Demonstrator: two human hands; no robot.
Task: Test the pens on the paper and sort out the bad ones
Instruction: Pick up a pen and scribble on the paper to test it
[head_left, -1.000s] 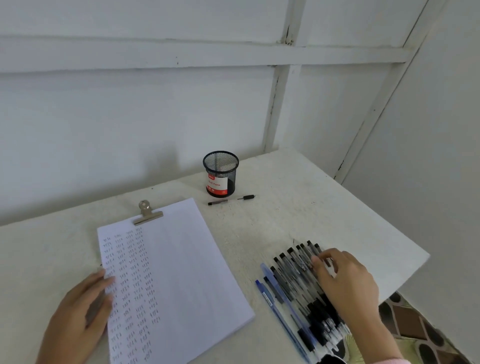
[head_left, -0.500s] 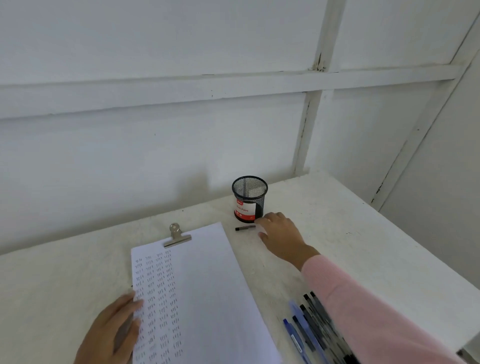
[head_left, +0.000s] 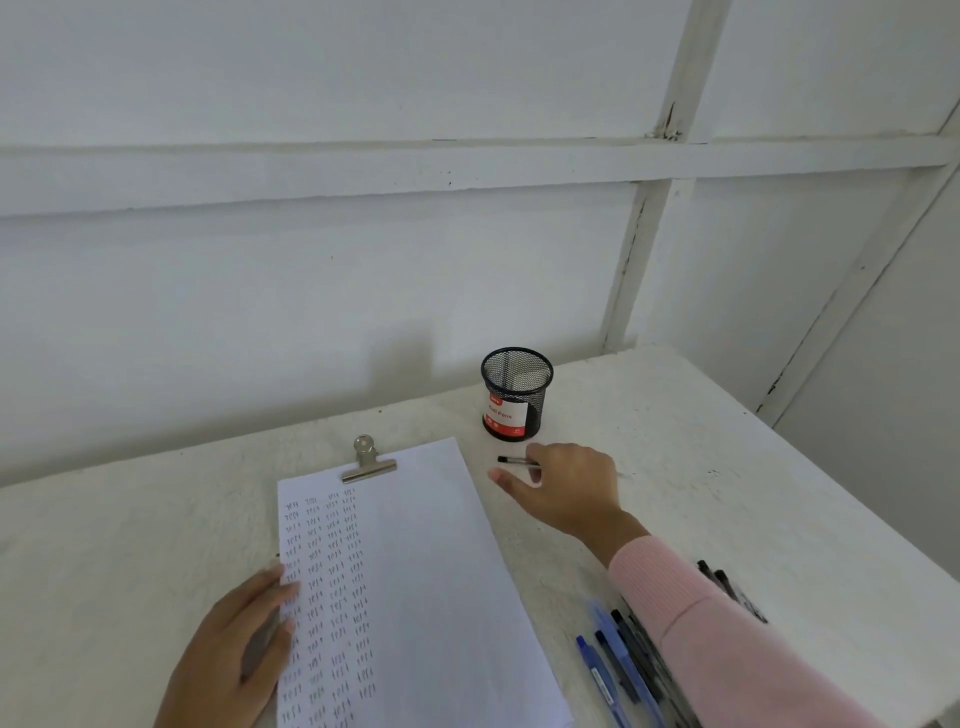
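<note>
A clipped sheet of paper (head_left: 415, 571) lies in front of me, its left part filled with columns of small test marks. My left hand (head_left: 234, 654) rests flat on the paper's left edge, gripping nothing. My right hand (head_left: 566, 493) reaches past the paper's top right corner and curls its fingers over a clear pen with a black tip (head_left: 511, 460), just in front of the black mesh pen holder (head_left: 514, 395). The thumb sticks out to the left. A pile of blue and black pens (head_left: 623, 660) lies at the near right, partly hidden by my pink sleeve.
A metal bulldog clip (head_left: 368, 462) holds the paper at its top. The white table (head_left: 727, 467) ends at a slanted right edge, with white walls close behind and to the right.
My right hand left the pen pile, reached forward to the lone pen by the holder, and closed over it; the pen has tilted. My left hand stayed on the paper.
</note>
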